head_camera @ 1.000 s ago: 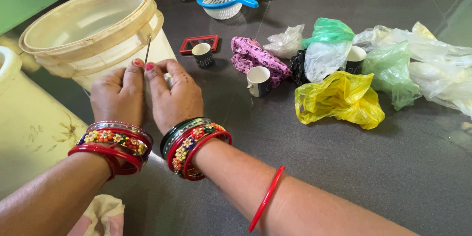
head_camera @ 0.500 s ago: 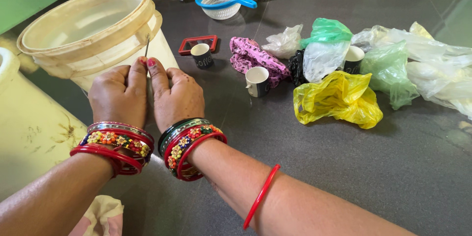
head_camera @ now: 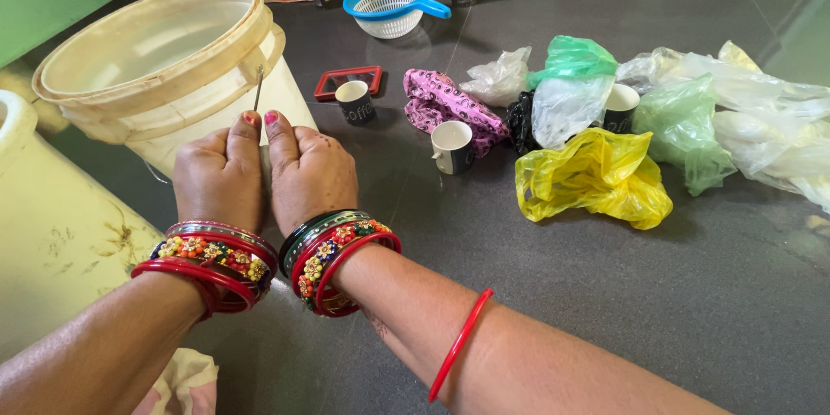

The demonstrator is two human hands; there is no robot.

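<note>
My left hand (head_camera: 220, 177) and my right hand (head_camera: 313, 175) are pressed side by side, fists closed, thumbs touching. A thin metal needle (head_camera: 258, 88) stands upright out of the pinch between the two thumbs, in front of a cream plastic bucket (head_camera: 173, 78). Which fingers carry the needle's lower end is hidden. Both wrists wear stacks of red and flowered bangles, and a single red bangle sits on my right forearm.
On the dark floor lie a blue strainer (head_camera: 393, 0), a red-framed mirror (head_camera: 348, 79), a dark cup (head_camera: 354, 99), a white cup (head_camera: 452, 145), a pink cloth (head_camera: 450, 102), a yellow bag (head_camera: 596, 180) and green and clear bags (head_camera: 692, 121). A pale yellow container (head_camera: 52, 225) stands left.
Both hands have closed tighter together and shifted slightly right and down. The needle stays upright between the thumbs.
</note>
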